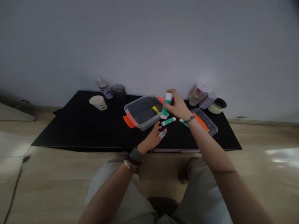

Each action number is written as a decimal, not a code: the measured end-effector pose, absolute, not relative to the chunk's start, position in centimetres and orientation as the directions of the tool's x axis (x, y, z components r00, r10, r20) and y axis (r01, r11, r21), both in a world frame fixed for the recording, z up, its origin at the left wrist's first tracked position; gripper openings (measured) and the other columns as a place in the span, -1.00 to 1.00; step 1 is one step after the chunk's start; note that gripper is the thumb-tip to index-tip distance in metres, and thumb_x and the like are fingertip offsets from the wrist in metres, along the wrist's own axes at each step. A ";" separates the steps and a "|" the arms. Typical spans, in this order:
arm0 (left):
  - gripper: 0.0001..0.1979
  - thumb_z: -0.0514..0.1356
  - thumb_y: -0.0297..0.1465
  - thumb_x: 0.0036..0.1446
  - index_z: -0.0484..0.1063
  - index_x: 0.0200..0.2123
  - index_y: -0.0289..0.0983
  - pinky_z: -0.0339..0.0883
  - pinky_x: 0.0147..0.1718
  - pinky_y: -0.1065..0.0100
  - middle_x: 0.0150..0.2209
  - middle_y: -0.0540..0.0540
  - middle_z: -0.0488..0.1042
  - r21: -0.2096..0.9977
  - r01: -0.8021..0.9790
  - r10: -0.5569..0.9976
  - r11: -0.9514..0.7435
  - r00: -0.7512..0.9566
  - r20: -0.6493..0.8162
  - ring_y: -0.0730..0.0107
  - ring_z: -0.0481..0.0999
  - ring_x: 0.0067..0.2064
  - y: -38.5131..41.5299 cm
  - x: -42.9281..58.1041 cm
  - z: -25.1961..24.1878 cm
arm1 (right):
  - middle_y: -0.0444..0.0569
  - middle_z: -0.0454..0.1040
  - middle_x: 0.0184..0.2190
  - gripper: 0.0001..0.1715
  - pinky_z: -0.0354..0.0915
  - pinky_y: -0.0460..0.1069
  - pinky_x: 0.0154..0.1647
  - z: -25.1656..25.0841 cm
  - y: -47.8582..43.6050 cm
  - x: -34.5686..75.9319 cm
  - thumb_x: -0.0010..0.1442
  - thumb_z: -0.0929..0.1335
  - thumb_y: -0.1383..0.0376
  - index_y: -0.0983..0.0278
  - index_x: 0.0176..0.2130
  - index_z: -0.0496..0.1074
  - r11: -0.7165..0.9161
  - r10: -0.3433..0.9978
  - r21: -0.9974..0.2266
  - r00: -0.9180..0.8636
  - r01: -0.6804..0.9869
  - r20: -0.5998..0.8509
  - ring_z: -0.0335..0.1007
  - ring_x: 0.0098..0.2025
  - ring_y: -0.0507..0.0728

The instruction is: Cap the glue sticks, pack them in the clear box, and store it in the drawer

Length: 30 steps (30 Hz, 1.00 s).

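Observation:
My right hand (178, 105) grips a green-and-white glue stick (166, 107), held upright above the right end of a clear plastic box (137, 126) with orange clips. Inside the box lies a small yellow item (155, 109), its kind too small to tell. Near the box's front right corner, my left hand (154, 137) is empty with fingers apart and a white wrap on one finger. Just beyond it a second glue stick (168, 121) lies on the black table (105, 133). Partly under my right wrist, another green-and-white stick (183, 122) rests by the clear lid (211, 126).
A paper cup (98, 102), a spray can (104, 88) and a dark glass bowl (118, 91) stand at the left. At the back right are a clear bottle (198, 93), a pale box (207, 100) and a cream pot with a black lid (217, 106). A wall rises behind the table.

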<state>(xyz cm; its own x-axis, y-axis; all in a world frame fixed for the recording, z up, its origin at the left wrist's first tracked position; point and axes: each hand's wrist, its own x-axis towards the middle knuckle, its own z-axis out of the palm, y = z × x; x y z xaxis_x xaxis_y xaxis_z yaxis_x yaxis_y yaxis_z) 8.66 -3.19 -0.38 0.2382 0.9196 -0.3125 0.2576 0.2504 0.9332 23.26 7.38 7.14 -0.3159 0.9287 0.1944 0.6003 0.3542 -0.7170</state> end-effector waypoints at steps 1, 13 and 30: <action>-0.35 0.09 -0.18 0.33 -0.08 0.37 -0.19 0.41 0.02 0.14 0.29 -0.34 0.21 0.942 0.105 0.899 0.318 0.282 -0.335 0.17 0.47 0.10 -3.1 8.9 -0.5 | -0.14 0.40 -0.35 -0.46 0.36 -0.06 -0.36 6.9 6.1 24.8 0.17 0.35 0.23 0.22 0.11 0.21 0.295 0.947 -0.766 -0.283 0.571 0.153 0.40 -0.39 0.05; -0.41 0.07 0.12 0.22 0.46 -0.24 -0.35 0.20 -0.50 0.49 -0.49 0.03 0.31 0.697 -0.099 0.627 0.710 0.539 -0.562 0.57 0.27 -0.50 -6.7 12.9 -0.7 | -0.20 0.27 -0.53 -0.62 0.19 -0.09 -0.42 -1.2 -0.8 30.3 0.25 0.27 0.02 0.23 -0.43 0.24 0.039 0.943 -0.886 -0.311 0.462 -0.121 0.21 -0.46 0.02; -0.52 0.06 0.08 0.26 0.30 -0.32 -0.26 0.23 -0.60 0.51 -0.61 0.17 0.10 0.567 -0.103 0.417 0.818 0.785 -0.459 0.63 -0.02 -0.66 -6.6 13.6 -0.7 | -0.21 0.15 -0.60 -0.65 0.05 -0.09 -0.46 -0.7 -2.4 31.5 0.16 0.28 0.14 0.25 -0.56 0.18 0.065 0.945 -0.957 -0.325 0.283 -0.032 0.04 -0.51 -0.02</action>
